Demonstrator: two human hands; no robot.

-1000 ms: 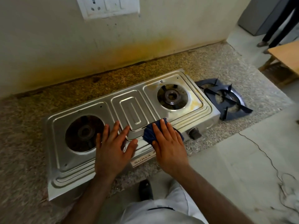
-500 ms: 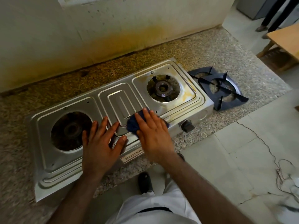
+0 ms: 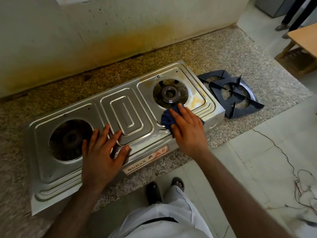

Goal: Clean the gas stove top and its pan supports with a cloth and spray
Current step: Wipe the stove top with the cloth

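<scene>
A two-burner steel gas stove lies on a speckled stone counter. My left hand rests flat on the stove top beside the left burner, fingers spread. My right hand presses a dark blue cloth flat onto the steel just below the right burner. Yellow-brown stains mark the steel around the right burner. Two dark pan supports lie stacked on the counter to the right of the stove. No spray bottle is in view.
A stained wall runs close behind the counter. The counter's front edge drops to a tiled floor, where a thin wire trails. A wooden table and another person's legs stand at the far right.
My right hand has slid the cloth to the right, from the stove's middle panel to the front of the right burner. The left hand stays pressed on the stove.
</scene>
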